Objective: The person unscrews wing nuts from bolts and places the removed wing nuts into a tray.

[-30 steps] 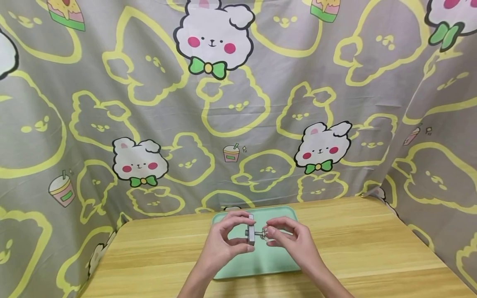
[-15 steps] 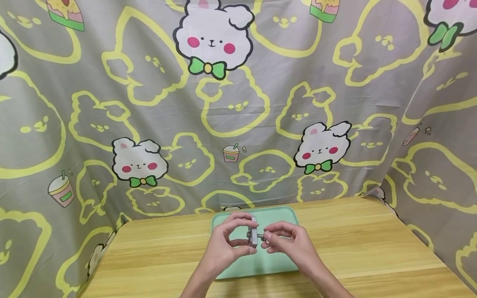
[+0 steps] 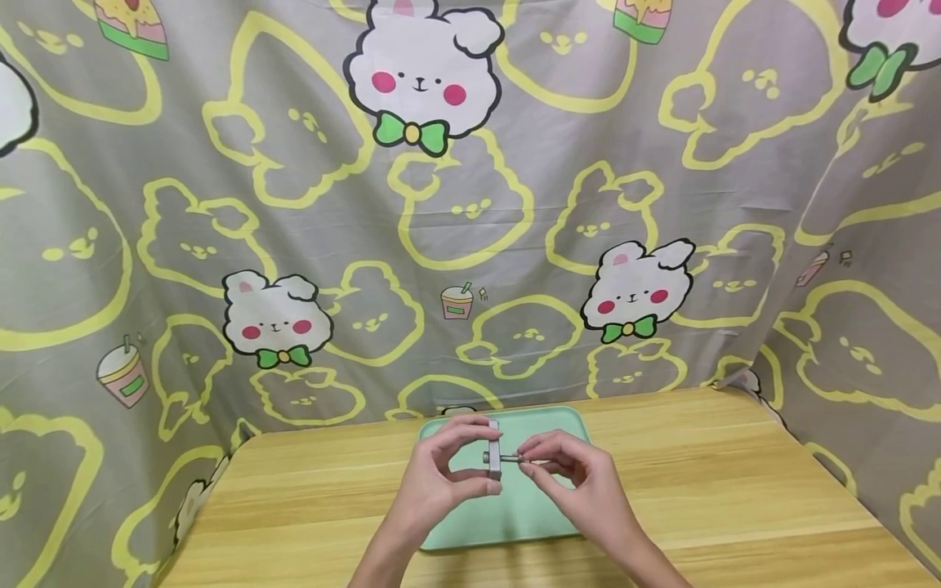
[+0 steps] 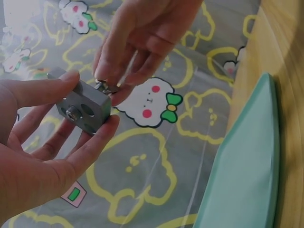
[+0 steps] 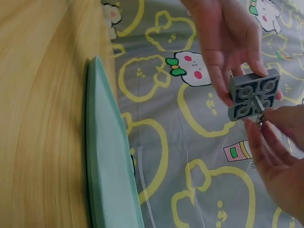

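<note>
Between thumb and fingertips, my left hand (image 3: 434,482) grips a grey square block (image 3: 495,469) by its opposite edges, above the tray. A bolt (image 3: 509,458) runs through the block's middle, its head on the left face and its threaded shank sticking out to the right. Near the shank's free end, my right hand (image 3: 591,482) pinches a small shiny metal piece (image 4: 105,87) that looks like a wing nut; the fingers partly hide it. Round recesses and ribs show on the block's right-hand face (image 5: 243,91) in the right wrist view.
Below the hands lies a mint-green tray (image 3: 507,527) with a raised rim, on a wood-grain table (image 3: 316,498). A grey patterned curtain (image 3: 338,237) hangs behind and along both sides of the table.
Both hands rose slightly with the block, after a small dip half a second ago. The right fingers have shifted their pinch at the bolt's end, and more of the shank shows.
</note>
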The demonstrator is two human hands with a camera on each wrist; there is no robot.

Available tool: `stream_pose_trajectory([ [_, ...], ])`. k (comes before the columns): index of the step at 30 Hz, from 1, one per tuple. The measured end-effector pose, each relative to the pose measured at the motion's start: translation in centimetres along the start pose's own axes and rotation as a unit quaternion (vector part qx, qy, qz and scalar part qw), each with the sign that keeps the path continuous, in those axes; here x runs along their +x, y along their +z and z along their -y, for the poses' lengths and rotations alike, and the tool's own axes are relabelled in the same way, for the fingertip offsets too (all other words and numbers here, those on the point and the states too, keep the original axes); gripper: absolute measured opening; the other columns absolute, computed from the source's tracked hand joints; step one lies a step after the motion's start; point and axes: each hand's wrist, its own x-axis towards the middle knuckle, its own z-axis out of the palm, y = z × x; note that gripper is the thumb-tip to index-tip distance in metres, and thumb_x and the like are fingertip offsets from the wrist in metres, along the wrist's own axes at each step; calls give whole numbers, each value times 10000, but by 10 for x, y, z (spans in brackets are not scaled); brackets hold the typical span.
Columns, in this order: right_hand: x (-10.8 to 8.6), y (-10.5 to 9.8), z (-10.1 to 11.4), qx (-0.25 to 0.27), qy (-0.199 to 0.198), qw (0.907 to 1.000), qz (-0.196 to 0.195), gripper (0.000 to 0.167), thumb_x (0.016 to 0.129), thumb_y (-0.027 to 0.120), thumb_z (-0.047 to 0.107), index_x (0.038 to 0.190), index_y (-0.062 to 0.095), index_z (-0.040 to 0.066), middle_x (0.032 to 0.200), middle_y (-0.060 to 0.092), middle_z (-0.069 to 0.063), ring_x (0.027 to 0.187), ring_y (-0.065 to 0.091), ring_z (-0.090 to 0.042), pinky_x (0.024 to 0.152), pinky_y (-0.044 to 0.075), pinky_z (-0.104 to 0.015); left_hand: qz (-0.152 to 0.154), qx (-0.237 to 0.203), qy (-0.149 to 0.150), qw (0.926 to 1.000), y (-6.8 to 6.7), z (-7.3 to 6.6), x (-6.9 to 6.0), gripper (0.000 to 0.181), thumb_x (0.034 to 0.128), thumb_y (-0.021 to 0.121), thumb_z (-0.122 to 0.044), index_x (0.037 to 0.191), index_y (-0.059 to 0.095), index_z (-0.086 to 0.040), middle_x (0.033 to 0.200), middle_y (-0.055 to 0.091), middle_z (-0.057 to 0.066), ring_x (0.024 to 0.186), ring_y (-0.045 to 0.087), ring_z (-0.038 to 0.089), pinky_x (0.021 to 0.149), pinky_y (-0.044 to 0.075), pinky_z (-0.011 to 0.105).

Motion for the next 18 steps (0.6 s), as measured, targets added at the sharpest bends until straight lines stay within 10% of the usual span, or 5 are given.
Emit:
stream_pose_trajectory([
  [3, 1, 0, -4, -607, -1163, 9914, -11, 264, 831, 778, -126, 974, 734, 91, 1044, 713, -109, 953, 711, -226, 838, 635, -288, -1, -96, 2, 10000, 0, -2, 0, 500, 769, 849, 85, 1234, 669, 60, 1396, 495, 228, 1261, 576, 278, 902, 618, 501],
  [9, 8, 0, -7, -1587, -3102, 9372, -129, 70, 919, 748, -9, 936, 721, 53, 1068, 700, -134, 903, 702, -282, 845, 602, -202, 50, -177, -11, 9998, 0, -4, 0, 514, 782, 858, 50, 1250, 648, 89, 1410, 482, 229, 1261, 573, 296, 903, 617, 508],
  [14, 11, 1, -4, -1751, -3424, 9231, -80, 103, 1003, 662, 74, 920, 708, 34, 1086, 691, -142, 885, 704, -303, 821, 608, -205, 45, -155, -16, 9999, -1, -4, 0, 521, 784, 855, 50, 1252, 635, 111, 1410, 485, 226, 1254, 581, 253, 905, 618, 502],
  [18, 9, 1, -7, -1631, -3083, 9372, -81, 59, 934, 757, 55, 983, 726, 45, 1119, 698, -134, 945, 703, -297, 883, 596, -217, 20, -183, -21, 9998, -2, -3, -1, 515, 780, 854, 59, 1250, 645, 89, 1411, 487, 219, 1249, 588, 258, 908, 617, 501],
])
